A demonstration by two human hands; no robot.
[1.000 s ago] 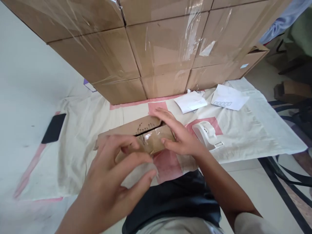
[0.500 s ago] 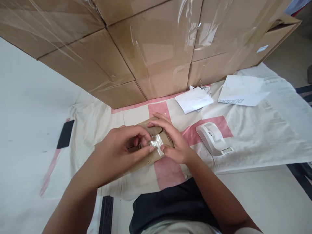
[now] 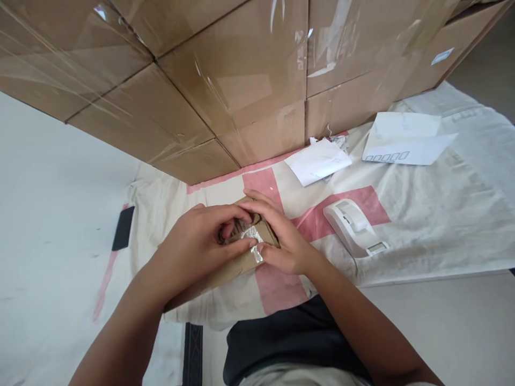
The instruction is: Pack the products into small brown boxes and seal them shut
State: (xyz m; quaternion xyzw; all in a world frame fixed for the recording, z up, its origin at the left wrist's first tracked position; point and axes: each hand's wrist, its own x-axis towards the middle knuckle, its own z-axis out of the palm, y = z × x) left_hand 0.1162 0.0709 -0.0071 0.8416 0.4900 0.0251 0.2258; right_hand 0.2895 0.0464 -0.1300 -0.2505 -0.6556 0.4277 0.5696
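Observation:
A small brown cardboard box point(image 3: 235, 265) lies on the cloth in front of me, partly covered by both hands. A shiny piece of clear tape point(image 3: 253, 234) is stuck over its right part. My left hand point(image 3: 201, 236) is over the box with fingers curled in at its top and the thumb pressed on the tape. My right hand point(image 3: 284, 238) wraps round the right end, its fingers along the far edge and its thumb on the tape close to the left thumb.
Large cardboard boxes point(image 3: 249, 80) under clear wrap stand behind the work spot. A white tape dispenser point(image 3: 354, 228) sits to the right. Folded white papers point(image 3: 319, 161) and an open folded sheet point(image 3: 406, 139) lie further back on the cream and pink cloth point(image 3: 434, 214).
My view has shifted slightly. Both hands stay on the box; my left fingers have moved a little over the top, and the tape looks flatter against the cardboard.

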